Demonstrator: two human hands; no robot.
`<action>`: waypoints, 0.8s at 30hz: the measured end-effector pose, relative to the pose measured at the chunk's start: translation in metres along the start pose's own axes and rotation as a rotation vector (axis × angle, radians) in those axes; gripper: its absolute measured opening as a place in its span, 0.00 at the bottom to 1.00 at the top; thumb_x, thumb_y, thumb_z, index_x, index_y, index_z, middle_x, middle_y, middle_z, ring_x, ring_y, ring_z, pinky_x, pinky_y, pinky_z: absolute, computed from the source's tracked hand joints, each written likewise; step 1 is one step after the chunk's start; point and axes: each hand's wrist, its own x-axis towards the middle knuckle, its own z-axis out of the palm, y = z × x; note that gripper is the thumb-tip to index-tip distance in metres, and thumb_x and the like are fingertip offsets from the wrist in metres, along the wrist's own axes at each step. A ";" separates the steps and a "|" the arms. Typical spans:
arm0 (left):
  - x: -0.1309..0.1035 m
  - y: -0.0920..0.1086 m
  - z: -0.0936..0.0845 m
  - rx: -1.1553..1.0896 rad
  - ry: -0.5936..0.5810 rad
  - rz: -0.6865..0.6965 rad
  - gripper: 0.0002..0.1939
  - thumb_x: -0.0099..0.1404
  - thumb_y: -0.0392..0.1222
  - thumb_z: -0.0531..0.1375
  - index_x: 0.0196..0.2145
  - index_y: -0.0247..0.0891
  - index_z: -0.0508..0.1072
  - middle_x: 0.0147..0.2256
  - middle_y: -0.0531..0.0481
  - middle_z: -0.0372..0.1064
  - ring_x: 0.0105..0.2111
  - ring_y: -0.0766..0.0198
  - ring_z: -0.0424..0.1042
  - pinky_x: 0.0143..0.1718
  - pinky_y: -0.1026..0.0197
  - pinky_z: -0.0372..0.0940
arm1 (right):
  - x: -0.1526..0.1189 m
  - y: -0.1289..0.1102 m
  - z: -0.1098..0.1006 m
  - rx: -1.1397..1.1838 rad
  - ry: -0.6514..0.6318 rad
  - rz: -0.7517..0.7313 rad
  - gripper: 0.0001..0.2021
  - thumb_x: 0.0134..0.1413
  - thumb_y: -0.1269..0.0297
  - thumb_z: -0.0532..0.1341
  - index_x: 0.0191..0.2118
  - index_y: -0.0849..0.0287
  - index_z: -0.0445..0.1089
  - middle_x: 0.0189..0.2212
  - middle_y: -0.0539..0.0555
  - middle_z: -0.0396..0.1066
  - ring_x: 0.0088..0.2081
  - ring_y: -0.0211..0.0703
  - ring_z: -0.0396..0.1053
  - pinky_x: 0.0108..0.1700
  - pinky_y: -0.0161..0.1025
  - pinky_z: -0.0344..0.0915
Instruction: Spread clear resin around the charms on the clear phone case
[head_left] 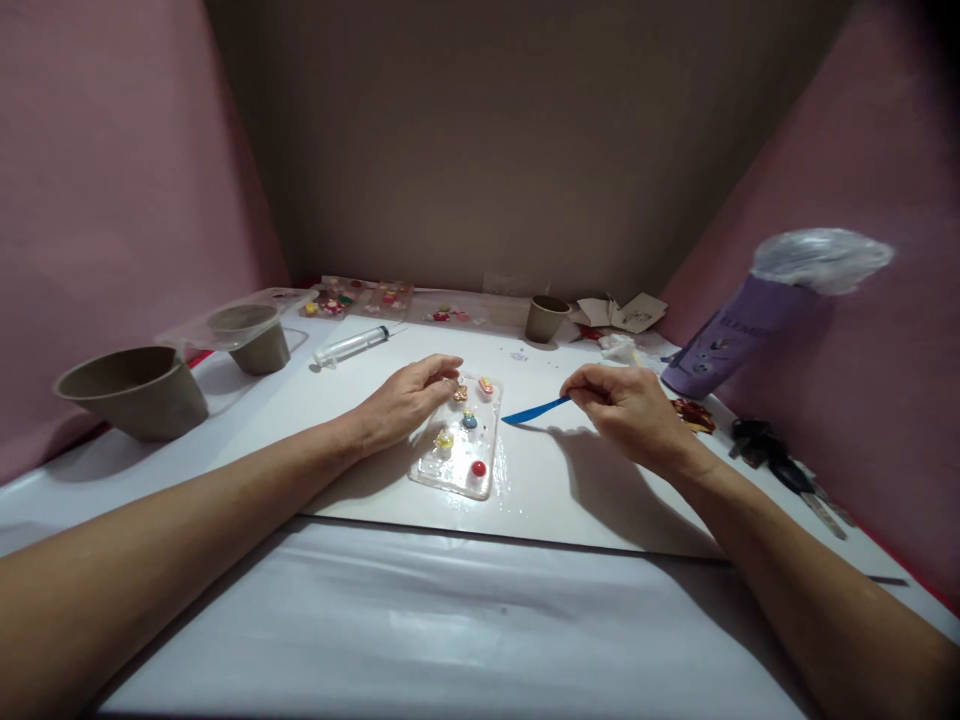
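Note:
A clear phone case [450, 468] lies on a white board, with small charms on it, among them a red ball-like piece [478, 468], a blue one [469, 421] and a yellow one [444, 440]. Its surface looks glossy and wet, and shiny specks dot the board at its right edge. My left hand [409, 402] rests at the case's upper left, fingers stretched out over that edge; whether they press on it I cannot tell. Between thumb and fingers of my right hand [626, 412] is a blue plastic knife [534, 411], its tip just right of the case and apart from it.
A syringe [351, 346] lies at the board's back left. Brown pots [139, 395] stand at the left, another pot [547, 320] at the back. Trays of charms [330, 298] line the rear. At right are a purple container [739, 335] topped with plastic, and keys [787, 470].

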 end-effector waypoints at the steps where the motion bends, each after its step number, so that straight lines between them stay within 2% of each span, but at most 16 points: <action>1: 0.000 0.000 0.000 0.000 0.000 0.001 0.23 0.66 0.47 0.52 0.55 0.34 0.64 0.55 0.42 0.63 0.54 0.55 0.63 0.57 0.54 0.56 | 0.000 -0.001 -0.001 0.013 -0.021 -0.004 0.10 0.48 0.70 0.55 0.27 0.58 0.74 0.17 0.50 0.67 0.22 0.39 0.61 0.26 0.36 0.52; 6: 0.000 0.000 0.000 -0.002 0.001 0.004 0.23 0.65 0.47 0.52 0.55 0.36 0.64 0.55 0.43 0.63 0.54 0.54 0.63 0.57 0.51 0.55 | 0.001 0.001 -0.003 0.129 -0.059 -0.018 0.09 0.47 0.69 0.55 0.27 0.59 0.73 0.16 0.49 0.67 0.20 0.37 0.60 0.25 0.36 0.53; 9: 0.000 -0.001 0.000 -0.007 0.001 0.004 0.23 0.65 0.47 0.52 0.55 0.35 0.64 0.55 0.43 0.64 0.54 0.54 0.63 0.57 0.53 0.56 | 0.002 0.006 -0.002 0.134 0.041 0.016 0.09 0.48 0.68 0.55 0.29 0.59 0.73 0.16 0.49 0.67 0.20 0.37 0.60 0.25 0.36 0.54; 12: 0.001 -0.001 0.000 -0.011 0.002 0.001 0.23 0.65 0.46 0.52 0.55 0.34 0.64 0.54 0.43 0.64 0.54 0.55 0.64 0.57 0.54 0.56 | 0.002 0.008 0.001 0.042 0.129 0.028 0.08 0.48 0.68 0.56 0.28 0.58 0.73 0.17 0.50 0.68 0.21 0.38 0.61 0.25 0.36 0.53; 16: 0.001 -0.001 0.000 -0.013 -0.001 0.005 0.23 0.65 0.46 0.52 0.55 0.35 0.63 0.55 0.43 0.63 0.54 0.55 0.63 0.57 0.54 0.56 | 0.001 0.004 0.002 0.000 0.016 0.022 0.10 0.47 0.70 0.55 0.27 0.58 0.74 0.18 0.50 0.69 0.21 0.38 0.61 0.26 0.36 0.53; 20: 0.000 -0.001 0.000 -0.012 0.000 0.006 0.23 0.65 0.47 0.53 0.55 0.35 0.64 0.55 0.43 0.63 0.54 0.55 0.63 0.57 0.54 0.57 | 0.000 0.001 -0.001 0.087 -0.099 0.008 0.10 0.46 0.70 0.55 0.27 0.59 0.74 0.18 0.50 0.68 0.20 0.37 0.60 0.25 0.35 0.54; 22: 0.000 -0.002 0.000 -0.013 0.002 0.006 0.23 0.65 0.47 0.53 0.55 0.35 0.64 0.55 0.43 0.63 0.54 0.55 0.63 0.57 0.54 0.57 | 0.001 0.002 -0.002 0.159 -0.111 0.002 0.09 0.46 0.70 0.55 0.27 0.60 0.74 0.17 0.50 0.67 0.20 0.36 0.60 0.25 0.35 0.54; 24: 0.001 -0.002 0.000 -0.015 0.004 0.008 0.22 0.65 0.46 0.53 0.55 0.36 0.65 0.55 0.44 0.63 0.54 0.55 0.63 0.57 0.54 0.56 | 0.001 0.004 -0.002 0.203 -0.069 0.017 0.09 0.47 0.69 0.55 0.28 0.60 0.74 0.16 0.49 0.66 0.20 0.36 0.59 0.24 0.35 0.54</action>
